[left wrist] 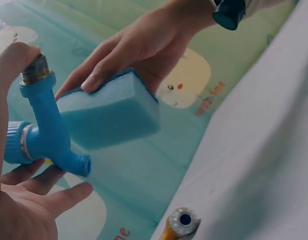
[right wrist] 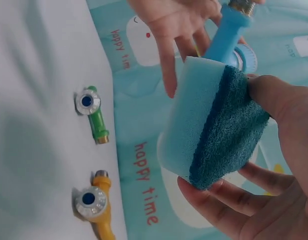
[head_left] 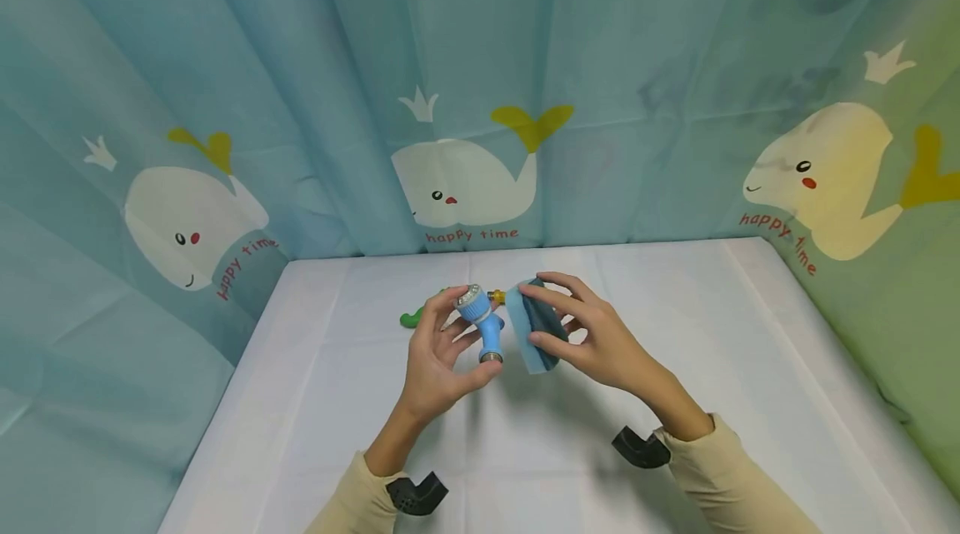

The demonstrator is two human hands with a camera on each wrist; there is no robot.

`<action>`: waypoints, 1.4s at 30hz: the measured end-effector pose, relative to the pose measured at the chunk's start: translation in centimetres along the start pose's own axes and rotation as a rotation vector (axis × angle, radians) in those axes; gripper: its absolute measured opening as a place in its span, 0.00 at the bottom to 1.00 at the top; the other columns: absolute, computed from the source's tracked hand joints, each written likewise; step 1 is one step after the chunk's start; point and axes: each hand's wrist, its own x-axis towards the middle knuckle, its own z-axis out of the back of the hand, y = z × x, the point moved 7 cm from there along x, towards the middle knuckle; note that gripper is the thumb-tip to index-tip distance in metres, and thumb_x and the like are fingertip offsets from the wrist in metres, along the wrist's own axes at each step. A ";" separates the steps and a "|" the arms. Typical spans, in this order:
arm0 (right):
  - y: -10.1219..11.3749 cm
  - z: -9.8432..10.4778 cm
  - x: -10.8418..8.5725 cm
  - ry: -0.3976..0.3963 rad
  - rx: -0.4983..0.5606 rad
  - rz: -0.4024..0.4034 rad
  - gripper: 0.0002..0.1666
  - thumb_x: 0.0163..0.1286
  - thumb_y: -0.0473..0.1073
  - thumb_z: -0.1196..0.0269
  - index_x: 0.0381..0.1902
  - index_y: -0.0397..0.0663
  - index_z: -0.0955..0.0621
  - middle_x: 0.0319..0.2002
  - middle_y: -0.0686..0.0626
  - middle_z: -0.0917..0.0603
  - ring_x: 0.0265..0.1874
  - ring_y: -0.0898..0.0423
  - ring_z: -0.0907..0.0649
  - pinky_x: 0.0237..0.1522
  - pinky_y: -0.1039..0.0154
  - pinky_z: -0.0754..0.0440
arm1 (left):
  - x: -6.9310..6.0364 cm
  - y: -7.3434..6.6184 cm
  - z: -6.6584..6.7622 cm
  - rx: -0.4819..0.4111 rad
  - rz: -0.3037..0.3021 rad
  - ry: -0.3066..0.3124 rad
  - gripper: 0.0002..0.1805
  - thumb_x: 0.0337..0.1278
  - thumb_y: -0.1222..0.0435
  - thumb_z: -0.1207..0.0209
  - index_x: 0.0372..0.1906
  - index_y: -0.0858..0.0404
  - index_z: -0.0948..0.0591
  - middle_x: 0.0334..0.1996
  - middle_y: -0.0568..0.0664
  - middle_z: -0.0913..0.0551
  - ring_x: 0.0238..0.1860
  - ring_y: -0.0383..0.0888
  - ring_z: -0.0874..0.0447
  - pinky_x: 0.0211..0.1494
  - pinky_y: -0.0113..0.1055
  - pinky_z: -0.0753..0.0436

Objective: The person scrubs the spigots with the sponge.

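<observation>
My left hand (head_left: 442, 359) holds a blue tap (head_left: 489, 330) by its ends, thumb on the threaded metal end, above the table. In the left wrist view the blue tap (left wrist: 46, 120) has its thread up against the thumb. My right hand (head_left: 600, 334) pinches a sponge (head_left: 525, 330) between thumb and fingers, just right of the tap. The sponge (right wrist: 186, 115) is light blue foam with a dark teal scouring layer, seen in the right wrist view. From these views I cannot tell whether sponge and tap touch.
A green tap (right wrist: 98, 117) and a yellow tap (right wrist: 98, 205) lie on the white table (head_left: 352, 417), beyond the hands. A patterned curtain (head_left: 337, 101) hangs behind the table. Dark pieces (head_left: 416, 494) are fixed at both sleeve cuffs.
</observation>
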 end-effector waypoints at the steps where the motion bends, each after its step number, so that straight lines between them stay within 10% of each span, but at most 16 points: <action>1: -0.1 0.0 -0.1 0.002 0.002 -0.002 0.37 0.66 0.42 0.26 0.72 0.59 0.24 0.70 0.45 0.29 0.39 0.56 0.19 0.37 0.61 0.12 | 0.0 0.1 0.0 -0.005 0.008 -0.001 0.46 0.54 0.60 0.25 0.73 0.70 0.37 0.66 0.67 0.33 0.61 0.74 0.24 0.62 0.48 0.17; 11: -1.0 0.2 -0.7 0.005 -0.003 -0.020 0.37 0.66 0.41 0.26 0.71 0.59 0.24 0.70 0.44 0.28 0.39 0.56 0.18 0.36 0.62 0.11 | -0.3 1.4 0.0 -0.135 0.130 0.015 0.39 0.63 0.62 0.33 0.74 0.66 0.38 0.52 0.64 0.30 0.46 0.54 0.20 0.44 0.31 0.14; 17: -1.2 0.2 -1.0 0.007 -0.006 -0.029 0.37 0.66 0.42 0.26 0.72 0.60 0.24 0.70 0.45 0.28 0.41 0.56 0.19 0.37 0.62 0.11 | -0.5 1.9 -0.2 -0.117 0.205 0.037 0.49 0.61 0.47 0.31 0.75 0.70 0.41 0.49 0.65 0.32 0.43 0.42 0.23 0.40 0.26 0.17; 28: -1.8 1.1 -1.5 -0.012 -0.034 -0.056 0.37 0.65 0.41 0.26 0.71 0.59 0.24 0.70 0.43 0.28 0.40 0.55 0.18 0.37 0.61 0.11 | -1.0 2.9 -0.8 -0.008 0.384 0.108 0.54 0.61 0.80 0.35 0.83 0.50 0.51 0.71 0.66 0.42 0.62 0.58 0.28 0.58 0.33 0.17; 36: -2.3 1.7 -1.9 -0.020 -0.036 -0.102 0.38 0.65 0.41 0.25 0.72 0.60 0.24 0.70 0.44 0.28 0.40 0.57 0.17 0.38 0.62 0.11 | -0.8 2.8 0.2 -0.027 0.337 -0.042 0.47 0.50 0.77 0.26 0.74 0.63 0.37 0.68 0.66 0.32 0.52 0.62 0.17 0.44 0.37 0.10; 42: -2.4 2.0 -2.2 -0.029 -0.040 -0.114 0.39 0.64 0.40 0.25 0.72 0.60 0.24 0.71 0.46 0.29 0.40 0.58 0.17 0.38 0.63 0.11 | -0.7 3.1 0.4 -0.037 0.331 -0.025 0.45 0.53 0.80 0.29 0.75 0.62 0.37 0.65 0.70 0.28 0.60 0.64 0.21 0.52 0.39 0.12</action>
